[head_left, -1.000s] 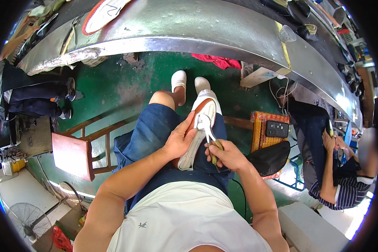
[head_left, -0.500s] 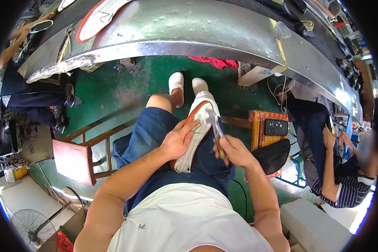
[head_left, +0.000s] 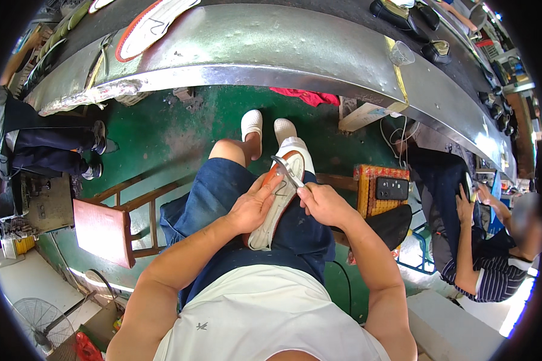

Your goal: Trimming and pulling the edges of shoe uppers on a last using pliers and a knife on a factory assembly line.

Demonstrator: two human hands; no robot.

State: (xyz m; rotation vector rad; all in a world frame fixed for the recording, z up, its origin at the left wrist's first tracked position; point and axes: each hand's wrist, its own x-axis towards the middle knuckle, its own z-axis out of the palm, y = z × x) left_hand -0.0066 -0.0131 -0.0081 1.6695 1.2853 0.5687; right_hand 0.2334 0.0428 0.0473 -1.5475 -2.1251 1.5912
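Apparently for steadiness, a long white shoe with orange-brown rim (head_left: 281, 201) rests on blue denim shorts (head_left: 208, 198), left hand (head_left: 255, 209) clasping its left edge, right hand (head_left: 324, 203) gripping a curved metal tool (head_left: 289, 172) over its far end.

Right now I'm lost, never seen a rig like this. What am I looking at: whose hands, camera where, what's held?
No robot here: these are a person's two bare hands. The view comes from the left of two fisheye cameras worn on the head, looking down, so straight edges bend. Picture left is the person's left.

A pale shoe with a reddish-brown edge lies over the lap. The left hand rests on it; the right hand holds a metal tool above it. On the metal bench ahead are a pale, red-edged shoe piece and a clear cup.
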